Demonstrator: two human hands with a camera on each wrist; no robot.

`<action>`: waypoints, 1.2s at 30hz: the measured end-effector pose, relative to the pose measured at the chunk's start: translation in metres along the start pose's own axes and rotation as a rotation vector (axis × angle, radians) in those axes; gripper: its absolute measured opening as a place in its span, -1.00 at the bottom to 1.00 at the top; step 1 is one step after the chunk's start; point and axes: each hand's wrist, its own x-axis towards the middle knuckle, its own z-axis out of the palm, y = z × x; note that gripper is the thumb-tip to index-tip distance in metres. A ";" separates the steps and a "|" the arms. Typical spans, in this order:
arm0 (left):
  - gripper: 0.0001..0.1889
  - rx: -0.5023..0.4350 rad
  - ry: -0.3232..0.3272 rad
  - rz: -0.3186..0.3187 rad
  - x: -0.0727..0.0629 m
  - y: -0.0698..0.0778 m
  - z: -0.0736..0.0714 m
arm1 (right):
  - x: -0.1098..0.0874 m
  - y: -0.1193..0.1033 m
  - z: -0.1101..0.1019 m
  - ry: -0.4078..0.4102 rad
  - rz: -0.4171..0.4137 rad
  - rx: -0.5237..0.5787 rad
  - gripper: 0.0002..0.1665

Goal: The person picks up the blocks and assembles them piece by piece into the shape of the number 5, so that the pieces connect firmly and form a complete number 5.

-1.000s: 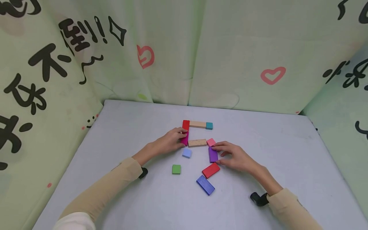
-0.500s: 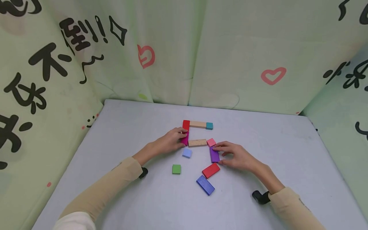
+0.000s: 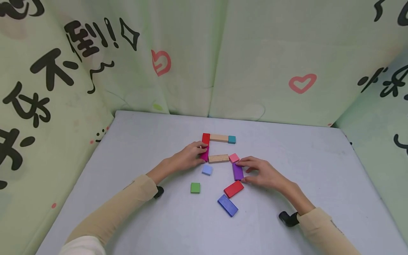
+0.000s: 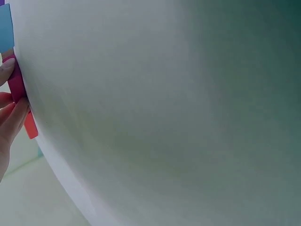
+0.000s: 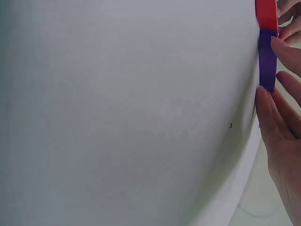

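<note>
My left hand (image 3: 189,156) pinches a magenta block (image 3: 205,154) by its ends; the left wrist view shows thumb and fingers on that magenta block (image 4: 16,82). It adjoins a red block (image 3: 206,139) behind it and a wooden block (image 3: 219,159) to its right. Beyond that lies a small pink block (image 3: 234,158), turned at an angle. My right hand (image 3: 262,173) holds a purple block (image 3: 237,171) between thumb and fingertips, just in front of the pink one. In the right wrist view the purple block (image 5: 267,61) meets a red block (image 5: 267,14).
Another wooden block (image 3: 219,138) and a teal block (image 3: 232,140) extend right from the far red one. Nearer lie a tilted red block (image 3: 233,189), a blue block (image 3: 227,205), a light blue block (image 3: 207,170) and a green block (image 3: 195,188). Curtains surround the white table (image 3: 153,134).
My right hand has shifted the purple block slightly to the right, between the first frame and the second. My left hand and the other blocks stay put.
</note>
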 end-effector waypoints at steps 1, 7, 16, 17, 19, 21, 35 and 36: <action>-0.48 0.001 0.001 0.001 0.000 0.000 0.000 | 0.000 0.000 0.000 0.001 0.000 0.000 -0.39; -0.47 0.009 0.002 -0.011 -0.001 0.003 0.000 | 0.000 0.001 -0.001 0.000 0.013 0.004 -0.36; -0.47 0.008 0.009 -0.028 -0.003 0.005 0.001 | -0.001 -0.001 0.001 0.006 0.030 0.029 -0.34; -0.47 0.009 0.010 -0.028 -0.003 0.005 0.001 | 0.000 -0.001 0.001 0.004 0.032 0.034 -0.34; -0.47 0.009 0.012 -0.025 -0.003 0.004 0.001 | 0.000 -0.001 0.001 -0.003 0.041 0.045 -0.33; -0.47 0.007 0.015 -0.023 -0.003 0.004 0.001 | 0.001 -0.002 0.001 -0.013 0.050 0.059 -0.33; -0.50 -0.034 0.068 -0.032 -0.017 0.015 -0.010 | 0.003 -0.001 0.000 -0.051 0.072 0.158 -0.32; -0.51 -0.038 0.078 -0.025 -0.018 0.019 -0.010 | 0.003 -0.001 0.000 -0.053 0.074 0.160 -0.32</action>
